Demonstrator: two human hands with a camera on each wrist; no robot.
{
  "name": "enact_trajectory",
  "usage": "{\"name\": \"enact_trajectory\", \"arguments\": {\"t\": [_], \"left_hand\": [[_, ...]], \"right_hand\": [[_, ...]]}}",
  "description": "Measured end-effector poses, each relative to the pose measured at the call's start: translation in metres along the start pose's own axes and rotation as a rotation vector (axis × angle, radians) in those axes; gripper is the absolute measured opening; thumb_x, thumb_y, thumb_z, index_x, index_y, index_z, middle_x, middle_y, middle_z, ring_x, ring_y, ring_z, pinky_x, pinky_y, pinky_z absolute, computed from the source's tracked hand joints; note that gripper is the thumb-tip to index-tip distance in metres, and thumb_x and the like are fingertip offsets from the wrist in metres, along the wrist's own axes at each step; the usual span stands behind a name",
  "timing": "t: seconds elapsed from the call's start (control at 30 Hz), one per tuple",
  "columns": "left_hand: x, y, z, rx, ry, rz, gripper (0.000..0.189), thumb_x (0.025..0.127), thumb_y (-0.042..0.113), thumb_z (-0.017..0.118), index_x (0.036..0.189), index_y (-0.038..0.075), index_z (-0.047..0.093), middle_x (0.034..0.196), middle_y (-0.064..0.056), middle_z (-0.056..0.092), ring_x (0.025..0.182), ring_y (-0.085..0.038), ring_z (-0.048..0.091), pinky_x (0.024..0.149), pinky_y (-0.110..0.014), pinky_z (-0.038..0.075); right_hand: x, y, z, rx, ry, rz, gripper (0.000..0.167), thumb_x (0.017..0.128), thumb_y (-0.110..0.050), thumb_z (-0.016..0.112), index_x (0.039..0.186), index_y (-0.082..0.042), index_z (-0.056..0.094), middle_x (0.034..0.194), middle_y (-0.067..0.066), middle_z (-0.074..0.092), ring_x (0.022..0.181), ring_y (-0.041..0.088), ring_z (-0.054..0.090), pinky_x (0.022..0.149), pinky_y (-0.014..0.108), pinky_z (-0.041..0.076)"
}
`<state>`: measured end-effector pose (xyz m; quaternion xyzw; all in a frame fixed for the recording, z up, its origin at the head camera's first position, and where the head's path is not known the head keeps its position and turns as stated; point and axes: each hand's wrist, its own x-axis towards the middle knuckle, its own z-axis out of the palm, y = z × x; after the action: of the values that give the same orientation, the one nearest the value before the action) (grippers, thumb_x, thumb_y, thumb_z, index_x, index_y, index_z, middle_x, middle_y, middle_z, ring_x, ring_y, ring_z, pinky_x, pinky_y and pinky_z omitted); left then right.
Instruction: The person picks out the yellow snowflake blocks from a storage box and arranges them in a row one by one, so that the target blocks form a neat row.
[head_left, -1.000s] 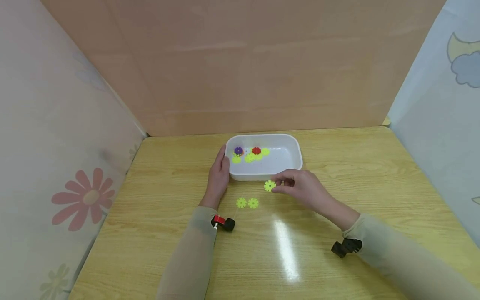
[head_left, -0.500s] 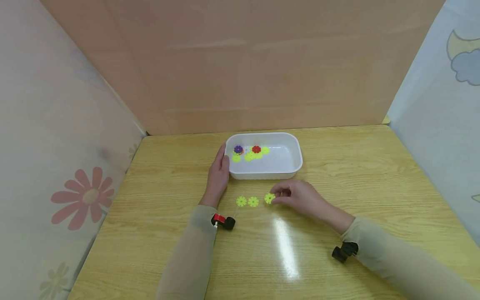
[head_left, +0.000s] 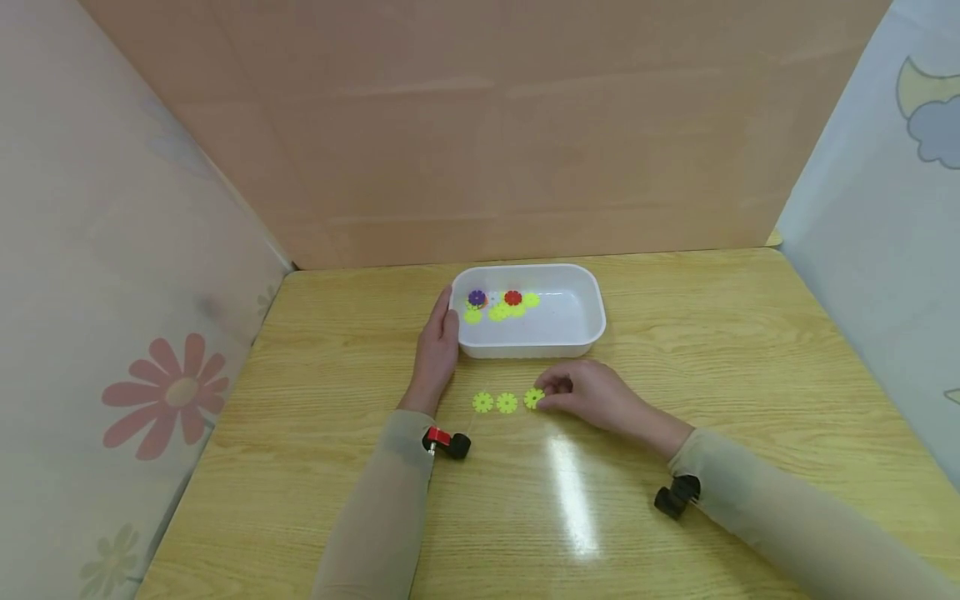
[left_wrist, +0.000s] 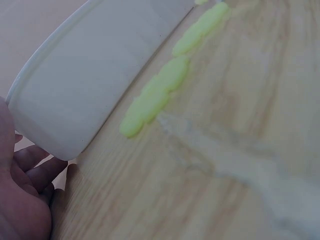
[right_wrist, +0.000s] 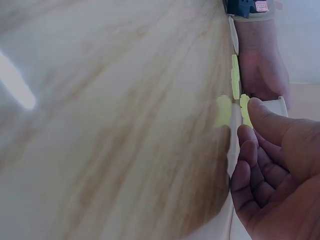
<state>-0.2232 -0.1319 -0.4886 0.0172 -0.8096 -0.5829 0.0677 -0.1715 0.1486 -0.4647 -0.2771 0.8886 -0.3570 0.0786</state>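
My right hand (head_left: pixel 588 398) pinches a yellow-green notched plastic disc (head_left: pixel 533 398) between thumb and fingertips, close over the table. Two more such discs, a left one (head_left: pixel 482 403) and a middle one (head_left: pixel 507 403), lie side by side in a row to its left. My left hand (head_left: pixel 437 354) grips the left end of a white plastic tub (head_left: pixel 570 340); in the left wrist view its fingers (left_wrist: pixel 42 172) curl at the tub's lower corner. Inside the tub lie several yellow-green discs, a purple disc (head_left: pixel 476 297) and a red disc (head_left: pixel 513 297).
The wooden table (head_left: pixel 337 358) meets a tan panel (head_left: pixel 525 167) behind the tub. Patterned white panels stand at the left (head_left: pixel 75 250) and right (head_left: pixel 900 292). A bright light reflection lies on the tabletop in front of the discs.
My right hand has brought its disc from just in front of the tub toward me and slightly left, level with the row. The left hand stays on the tub.
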Motion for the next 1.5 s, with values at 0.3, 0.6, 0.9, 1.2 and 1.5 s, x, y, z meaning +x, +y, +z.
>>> {"name": "enact_trajectory", "arguments": {"t": [0.3, 0.6, 0.9, 1.2, 1.5], "left_hand": [[0.001, -0.001, 0.000, -0.012, -0.004, 0.000, 0.056, 0.121, 0.037, 0.036, 0.176, 0.029, 0.032, 0.179, 0.007, 0.033, 0.165, -0.018, 0.027, 0.135, -0.042, 0.024], [0.001, -0.002, 0.000, -0.014, -0.009, -0.019, 0.058, 0.120, 0.042, 0.035, 0.177, 0.028, 0.030, 0.179, 0.009, 0.031, 0.166, -0.017, 0.025, 0.135, -0.043, 0.023], [0.002, -0.003, -0.001, -0.016, -0.013, -0.007, 0.059, 0.120, 0.040, 0.036, 0.177, 0.025, 0.031, 0.179, 0.008, 0.032, 0.165, -0.018, 0.026, 0.135, -0.043, 0.023], [0.001, -0.003, -0.001, -0.013, -0.008, -0.005, 0.058, 0.120, 0.039, 0.036, 0.176, 0.025, 0.032, 0.178, 0.007, 0.033, 0.165, -0.019, 0.027, 0.135, -0.043, 0.023], [0.001, -0.003, 0.000, -0.007, -0.001, -0.021, 0.058, 0.120, 0.040, 0.037, 0.176, 0.029, 0.032, 0.179, 0.007, 0.032, 0.166, -0.018, 0.026, 0.135, -0.043, 0.023]], "right_hand": [[0.004, 0.001, 0.002, -0.022, -0.024, 0.018, 0.019, 0.093, -0.026, 0.092, 0.108, -0.016, 0.084, 0.085, -0.016, 0.071, 0.079, 0.002, 0.064, 0.076, 0.030, 0.057], [0.006, -0.002, 0.006, -0.109, -0.022, -0.022, 0.021, 0.090, -0.027, 0.094, 0.103, -0.018, 0.082, 0.084, -0.019, 0.068, 0.078, -0.001, 0.062, 0.076, 0.032, 0.056], [0.008, -0.005, 0.009, -0.150, -0.017, -0.008, 0.023, 0.087, -0.029, 0.096, 0.099, -0.019, 0.079, 0.081, -0.018, 0.067, 0.077, 0.000, 0.061, 0.072, 0.034, 0.056], [0.009, -0.009, 0.010, -0.179, -0.015, 0.023, 0.026, 0.086, -0.033, 0.097, 0.097, -0.021, 0.078, 0.080, -0.017, 0.065, 0.076, 0.001, 0.060, 0.070, 0.033, 0.055], [0.004, -0.015, 0.001, -0.105, 0.007, 0.036, 0.028, 0.089, -0.032, 0.095, 0.109, -0.017, 0.082, 0.089, -0.016, 0.070, 0.082, 0.004, 0.063, 0.077, 0.035, 0.058]]}}
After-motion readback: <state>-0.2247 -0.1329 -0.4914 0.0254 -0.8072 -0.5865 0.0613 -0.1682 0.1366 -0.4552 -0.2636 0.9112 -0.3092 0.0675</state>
